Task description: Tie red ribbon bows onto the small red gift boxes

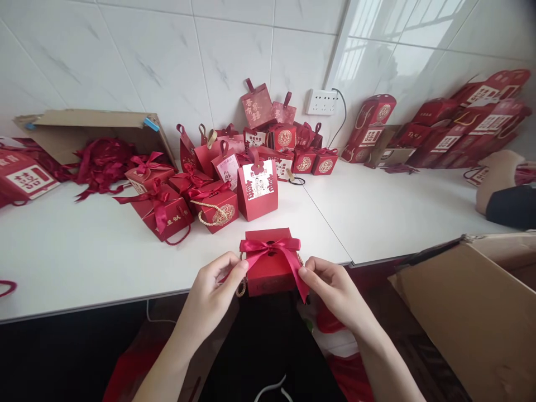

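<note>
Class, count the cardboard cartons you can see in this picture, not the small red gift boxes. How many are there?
2. One cardboard carton lies tipped on the white table at far left; another open carton stands at lower right, off the table. More may be hidden out of frame.

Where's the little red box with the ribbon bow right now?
The red box sits at the white table's near edge, centre of view, between the left hand and right hand.
</note>
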Demonstrator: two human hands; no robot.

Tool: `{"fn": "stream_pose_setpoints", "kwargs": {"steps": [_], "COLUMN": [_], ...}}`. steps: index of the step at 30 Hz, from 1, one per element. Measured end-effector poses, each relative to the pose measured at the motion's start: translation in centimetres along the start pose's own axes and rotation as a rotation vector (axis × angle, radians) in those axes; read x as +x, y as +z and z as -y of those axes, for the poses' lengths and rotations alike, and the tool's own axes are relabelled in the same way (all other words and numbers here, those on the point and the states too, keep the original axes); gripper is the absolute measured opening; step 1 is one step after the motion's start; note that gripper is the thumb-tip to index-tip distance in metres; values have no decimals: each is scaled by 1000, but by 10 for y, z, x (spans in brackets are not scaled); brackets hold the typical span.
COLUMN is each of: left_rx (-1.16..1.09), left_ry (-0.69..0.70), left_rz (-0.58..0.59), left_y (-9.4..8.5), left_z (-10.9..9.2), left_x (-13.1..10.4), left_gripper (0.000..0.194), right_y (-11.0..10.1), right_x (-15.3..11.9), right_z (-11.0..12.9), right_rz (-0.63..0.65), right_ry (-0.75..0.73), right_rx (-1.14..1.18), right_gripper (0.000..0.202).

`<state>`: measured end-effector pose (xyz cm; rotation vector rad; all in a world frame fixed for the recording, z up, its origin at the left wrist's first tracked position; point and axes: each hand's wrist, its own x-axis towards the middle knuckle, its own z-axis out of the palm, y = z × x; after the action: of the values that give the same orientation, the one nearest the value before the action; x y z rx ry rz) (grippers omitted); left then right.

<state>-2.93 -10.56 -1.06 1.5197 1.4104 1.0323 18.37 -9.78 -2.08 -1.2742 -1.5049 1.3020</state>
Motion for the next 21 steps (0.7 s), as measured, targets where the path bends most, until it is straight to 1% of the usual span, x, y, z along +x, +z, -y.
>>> {"fn": "stream_pose_setpoints", "kwargs": {"steps": [3,6,9,13,16,21], "left_rx": [-194,-277,-268,-281,-218,73], "left_ry": [-29,-28,-28,-53,-6,32], "left_rz": [50,70,43,-39,-30,73], "left_y": [-2,-2,0,4,7,13], "left_z": [6,10,12,9,3,2], "left_x": [4,6,6,6,6,3], "left_gripper": [34,33,36,37,35,37], "right_y": [0,1,3,6,8,11], "right_x": [2,3,4,4,5,7], "right_z": [-2,-3,-3,-3,-3,-7], "right_rz": [-21,-32,-34,-22,-22,-23], "right_ry": [-28,-43,-37,-39,-79,-113], "right_rx": [38,41,18,9,-1,-43], "right_gripper": [42,41,40,40,38,34]}}
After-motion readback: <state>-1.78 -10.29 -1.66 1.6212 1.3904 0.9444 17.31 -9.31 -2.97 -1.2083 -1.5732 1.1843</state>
